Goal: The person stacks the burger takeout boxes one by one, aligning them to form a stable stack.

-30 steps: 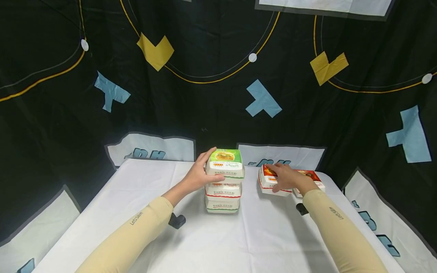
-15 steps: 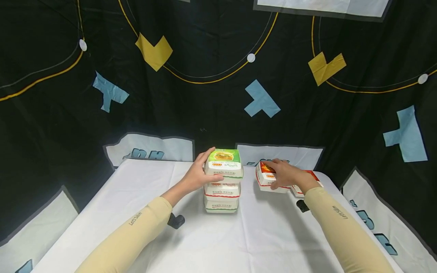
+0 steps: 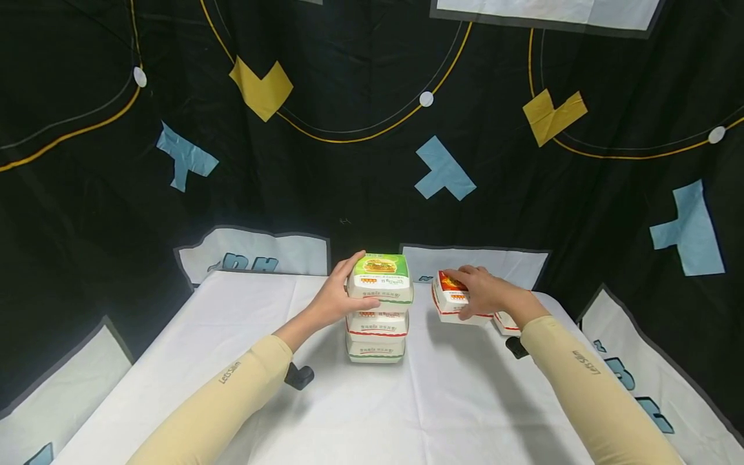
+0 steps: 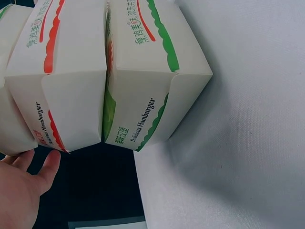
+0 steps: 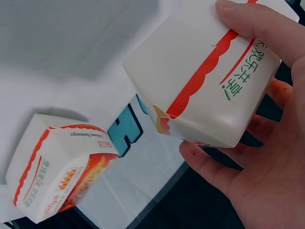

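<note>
Three paper burger boxes stand stacked at the table's middle: a green-trimmed bottom box (image 3: 376, 351), a red-trimmed middle box (image 3: 378, 327) and a green-topped upper box (image 3: 381, 284). My left hand (image 3: 334, 299) holds the upper box from its left side, thumb across the front, fingers behind. In the left wrist view the fingers show beside the upper and middle boxes. To the right, my right hand (image 3: 488, 292) grips a red-topped burger box (image 5: 195, 81), which is raised over the cloth. Another red burger box (image 5: 57, 167) sits behind that hand, mostly hidden in the head view.
A white cloth covers the table (image 3: 360, 413). Dark small objects show beside the left wrist (image 3: 299, 376) and under the right wrist (image 3: 516, 347). A black curtain (image 3: 372, 194) with taped blue and yellow shapes hangs behind the table.
My right hand has moved a little to the left and up with the red burger box, away from the other red one. The left hand stays on the stack's upper box.
</note>
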The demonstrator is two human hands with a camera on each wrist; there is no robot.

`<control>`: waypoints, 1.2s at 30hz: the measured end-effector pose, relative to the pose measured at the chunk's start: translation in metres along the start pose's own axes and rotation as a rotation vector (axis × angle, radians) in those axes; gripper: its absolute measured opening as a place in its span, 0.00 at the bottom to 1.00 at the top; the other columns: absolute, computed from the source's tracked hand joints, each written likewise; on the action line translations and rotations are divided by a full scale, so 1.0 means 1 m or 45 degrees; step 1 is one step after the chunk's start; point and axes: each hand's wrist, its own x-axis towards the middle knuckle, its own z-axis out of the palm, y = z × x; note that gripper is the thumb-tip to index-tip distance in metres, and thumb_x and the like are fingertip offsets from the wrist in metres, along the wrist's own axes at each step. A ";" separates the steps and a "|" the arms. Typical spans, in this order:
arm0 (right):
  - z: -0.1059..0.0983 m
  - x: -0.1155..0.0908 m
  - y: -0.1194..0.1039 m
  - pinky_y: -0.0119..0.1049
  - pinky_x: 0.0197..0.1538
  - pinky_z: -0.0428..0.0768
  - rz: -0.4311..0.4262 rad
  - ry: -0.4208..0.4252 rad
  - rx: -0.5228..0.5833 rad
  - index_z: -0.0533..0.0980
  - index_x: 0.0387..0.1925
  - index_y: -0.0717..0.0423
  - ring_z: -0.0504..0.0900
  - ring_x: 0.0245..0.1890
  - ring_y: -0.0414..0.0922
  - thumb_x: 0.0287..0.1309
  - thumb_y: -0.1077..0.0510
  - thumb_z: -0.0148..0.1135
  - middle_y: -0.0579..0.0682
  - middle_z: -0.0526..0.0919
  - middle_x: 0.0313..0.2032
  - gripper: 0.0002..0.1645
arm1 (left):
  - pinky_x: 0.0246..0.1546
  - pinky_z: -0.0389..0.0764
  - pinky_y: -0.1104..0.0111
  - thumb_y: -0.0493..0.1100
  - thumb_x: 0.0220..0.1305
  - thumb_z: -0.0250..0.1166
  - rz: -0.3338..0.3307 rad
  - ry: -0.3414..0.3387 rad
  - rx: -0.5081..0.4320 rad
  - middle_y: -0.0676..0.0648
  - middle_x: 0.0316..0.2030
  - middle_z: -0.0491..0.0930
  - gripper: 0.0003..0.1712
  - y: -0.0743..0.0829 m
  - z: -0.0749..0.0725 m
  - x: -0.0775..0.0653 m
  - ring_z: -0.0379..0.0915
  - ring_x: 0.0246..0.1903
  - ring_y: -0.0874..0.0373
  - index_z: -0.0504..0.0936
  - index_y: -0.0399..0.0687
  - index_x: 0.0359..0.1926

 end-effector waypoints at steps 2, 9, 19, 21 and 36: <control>-0.002 0.000 -0.002 0.53 0.52 0.73 0.000 0.002 0.003 0.54 0.68 0.31 0.60 0.58 0.51 0.36 0.44 0.74 0.50 0.60 0.64 0.57 | 0.49 0.74 0.56 0.54 0.44 0.74 0.006 0.000 -0.007 0.49 0.64 0.56 0.56 0.011 -0.003 -0.005 0.61 0.57 0.51 0.50 0.66 0.70; -0.009 -0.004 -0.007 0.51 0.52 0.72 -0.027 0.012 0.005 0.53 0.68 0.32 0.60 0.58 0.51 0.36 0.44 0.74 0.50 0.59 0.64 0.57 | 0.47 0.75 0.57 0.59 0.41 0.74 0.013 0.013 -0.004 0.51 0.63 0.58 0.56 0.007 -0.002 -0.003 0.62 0.56 0.53 0.50 0.73 0.69; -0.022 -0.008 -0.011 0.51 0.52 0.72 -0.042 0.013 0.019 0.52 0.68 0.30 0.59 0.58 0.51 0.38 0.42 0.73 0.49 0.57 0.66 0.57 | 0.48 0.76 0.58 0.64 0.39 0.73 0.006 0.011 -0.001 0.54 0.63 0.57 0.57 -0.010 0.002 0.003 0.61 0.57 0.55 0.50 0.77 0.68; -0.025 -0.008 -0.011 0.52 0.53 0.72 -0.043 0.017 0.018 0.52 0.68 0.30 0.59 0.59 0.51 0.38 0.42 0.73 0.49 0.57 0.66 0.57 | 0.48 0.76 0.58 0.63 0.39 0.73 0.014 0.008 -0.006 0.54 0.63 0.57 0.57 -0.009 0.002 0.003 0.61 0.57 0.54 0.50 0.76 0.68; -0.045 -0.013 -0.016 0.57 0.53 0.70 -0.041 0.043 0.028 0.51 0.68 0.29 0.57 0.60 0.53 0.39 0.41 0.72 0.50 0.55 0.67 0.56 | 0.48 0.76 0.57 0.64 0.38 0.73 0.007 0.010 0.006 0.54 0.63 0.58 0.57 -0.005 0.002 0.002 0.61 0.57 0.55 0.50 0.76 0.68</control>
